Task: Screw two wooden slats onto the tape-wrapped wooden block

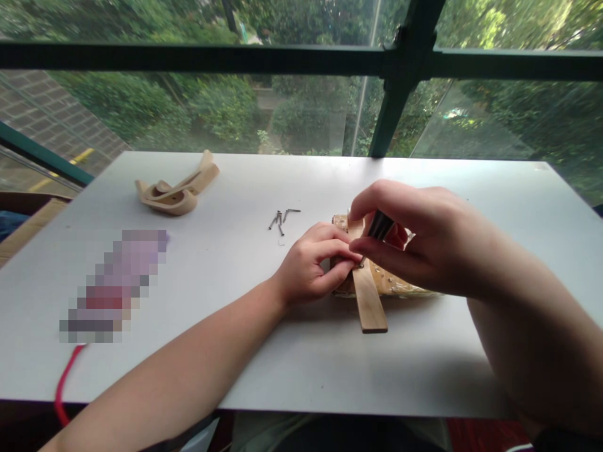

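Observation:
My right hand [414, 235] is closed around the dark handle of a screwdriver [380, 225], which tilts with its tip down at a pale wooden strip [370, 304]. At that tip a small screw [361, 266] partly shows on the strip. My left hand [316, 260] reaches in from the left, its thumb and forefinger pinched at the screw; the fingers hide most of it. Beneath the strip lies a yellow-brown patterned block [393, 284] that looks wrapped in clear plastic. The strip's near end sticks out past the block's front edge.
Several loose screws [281, 220] lie on the white table [226, 263] left of the block. Curved wooden pieces [176, 191] rest at the back left. A blurred-out object with a red strap [63, 383] is at the left. Windows stand behind the table.

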Motion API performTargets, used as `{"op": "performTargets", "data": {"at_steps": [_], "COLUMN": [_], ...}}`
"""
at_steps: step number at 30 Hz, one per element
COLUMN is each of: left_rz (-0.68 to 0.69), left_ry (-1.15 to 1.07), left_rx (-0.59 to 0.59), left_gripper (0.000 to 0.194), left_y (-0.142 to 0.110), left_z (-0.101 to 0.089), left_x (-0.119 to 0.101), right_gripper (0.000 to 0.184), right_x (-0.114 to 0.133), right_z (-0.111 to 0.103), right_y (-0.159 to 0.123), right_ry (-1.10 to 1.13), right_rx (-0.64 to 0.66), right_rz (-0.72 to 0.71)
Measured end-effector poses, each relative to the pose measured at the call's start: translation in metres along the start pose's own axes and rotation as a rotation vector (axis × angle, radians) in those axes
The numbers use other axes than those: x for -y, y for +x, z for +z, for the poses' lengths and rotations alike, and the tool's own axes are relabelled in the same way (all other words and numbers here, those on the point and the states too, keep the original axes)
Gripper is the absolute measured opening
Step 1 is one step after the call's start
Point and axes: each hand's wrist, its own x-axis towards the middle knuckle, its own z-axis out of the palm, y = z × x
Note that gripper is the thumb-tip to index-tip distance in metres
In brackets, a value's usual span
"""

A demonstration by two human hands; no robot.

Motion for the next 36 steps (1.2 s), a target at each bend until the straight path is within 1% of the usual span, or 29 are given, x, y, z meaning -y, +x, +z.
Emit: {"op": "performTargets", "data": {"at_steps": [2,6,9,12,15,18,20,21,23,25,30,34,36], "left_rz": [0.010,-0.001,-0.024,-0.020,-0.011,-0.014,-0.007,-0.004,-0.008,-0.023,-0.024,-0.009,-0.002], "left_ry": [-0.002,0.007,0.016,0.010,-0.001,-0.004,0.001,0.003,0.000,-0.015,-0.026,-0.008,0.006], "left_rx": [-0.007,-0.003,0.016,0.009,0.012,0.022,0.006,0.000,-0.004,0.009,0.021,0.001,-0.005], "left_gripper": [0.011,0.011,0.012,0.011,0.010,0.010,0.009,0.009,0.008,0.008,0.011,0.010,0.010], "left_y": [0.000,0.000,0.000,-0.001,-0.002,-0.003,-0.003,-0.003,-0.003,-0.002,-0.001,-0.001,-0.001], "left_z": [0.000,0.000,0.000,0.000,0.000,0.000,0.001,0.001,0.001,0.001,0.001,0.000,0.000], "left_x": [0.000,0.000,0.000,0.000,0.000,0.002,0.002,0.002,0.002,0.002,0.001,0.001,0.002], "right_gripper": [0.018,0.035,0.039,0.040,0.035,0.017,0.005,0.005,0.011,0.013,0.010,0.007,0.010], "right_x": [0.002,0.005,0.005,0.003,0.004,0.004,0.005,0.004,0.004,0.003,0.002,0.002,0.002], "right_z": [-0.001,-0.003,-0.002,-0.002,-0.001,-0.001,-0.001,-0.001,0.000,0.000,0.003,0.007,0.008], "right_y": [0.000,-0.002,-0.002,-0.002,-0.001,0.001,0.002,0.002,0.002,0.001,0.000,0.001,0.001], "right_ry": [0.060,0.195,0.198,0.192,0.197,0.189,0.166,0.152,0.121,0.093,0.079,0.097,0.099], "right_rx": [0.019,0.090,0.079,0.074,0.104,0.101,0.095,0.088,0.061,0.032,-0.007,-0.034,-0.053], "right_rz": [0.016,0.006,0.017,-0.011,-0.049,-0.082,-0.065,-0.047,-0.021,-0.006,0.042,0.015,0.007]}}
